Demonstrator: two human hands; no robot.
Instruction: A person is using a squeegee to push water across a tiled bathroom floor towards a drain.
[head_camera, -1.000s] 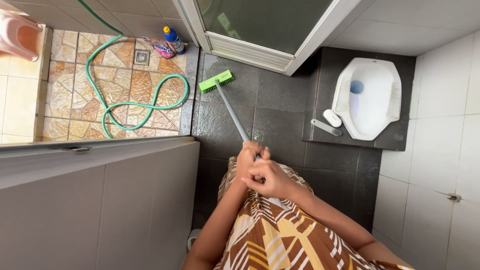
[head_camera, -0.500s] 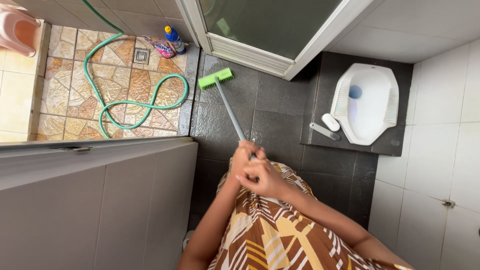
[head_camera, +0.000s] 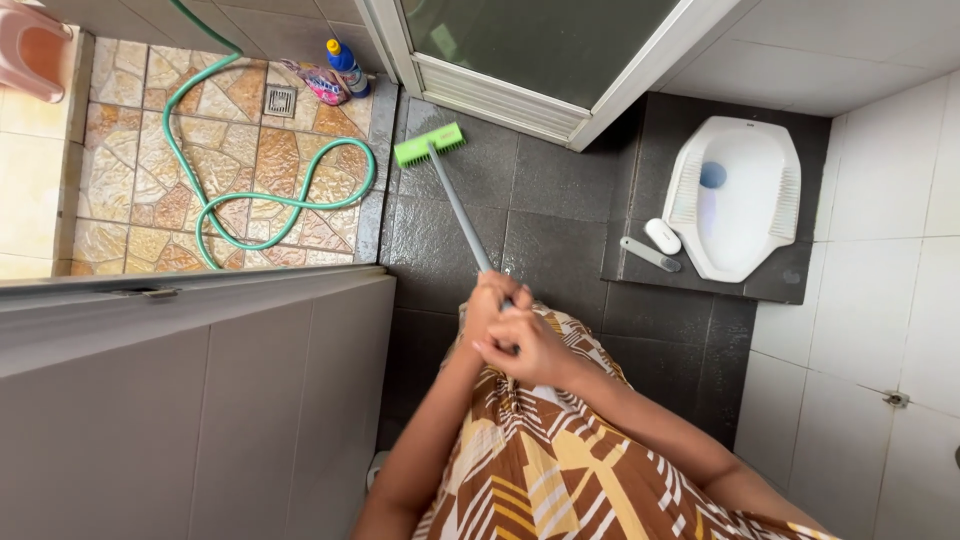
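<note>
Far left there's a pink stool (head_camera: 35, 50) in the corner, then a green hose (head_camera: 270, 198) looped over the stone-pattern floor (head_camera: 130, 180), with a small drain (head_camera: 279, 101) and a blue bottle (head_camera: 346, 67) up by the door frame. Next over, the scrub brush (head_camera: 431, 146) has its green head down on the wet dark tiles (head_camera: 560, 250) right at the step, just beside the glass door (head_camera: 540, 40), and its grey handle (head_camera: 462, 213) runs back to the person. Both hands are clenched on the top end: left hand (head_camera: 487, 312) higher up, right hand (head_camera: 530, 348) wrapped just below, touching each other. Looks light and stiff, plastic head on a thin pole; wet, so probably a bit slippery, and 2 hands near the end seems right for leverage. On the right, a white squat toilet (head_camera: 737, 205) with 2 small white bits beside it.
</note>
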